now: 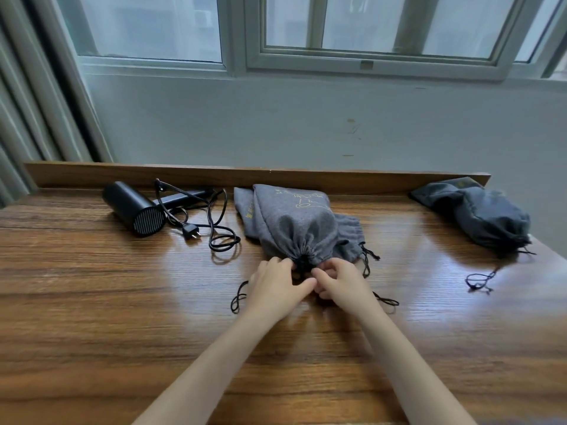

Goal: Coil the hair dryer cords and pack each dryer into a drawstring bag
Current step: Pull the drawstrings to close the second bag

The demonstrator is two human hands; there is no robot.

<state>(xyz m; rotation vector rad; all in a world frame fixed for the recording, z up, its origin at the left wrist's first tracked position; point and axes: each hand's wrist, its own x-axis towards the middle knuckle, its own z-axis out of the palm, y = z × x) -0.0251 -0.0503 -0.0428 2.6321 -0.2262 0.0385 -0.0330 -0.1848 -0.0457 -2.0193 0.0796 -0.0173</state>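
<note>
Step in hand: tying the filled bag [294, 222], mid-desk [122, 302]. Fingers of left hand [273, 285] and right hand [340, 282] pinch its drawstring [303, 262] at the cinched neck. Next, likely: coil the cord [214, 231] of the dryer [135, 208] at left.

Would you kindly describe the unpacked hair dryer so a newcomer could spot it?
On the wooden table under the window, look to the far left, by the back rail. The hair dryer lies there beside its loose black cord. It is the only bare black cylinder; its neighbours are grey bags.
</note>
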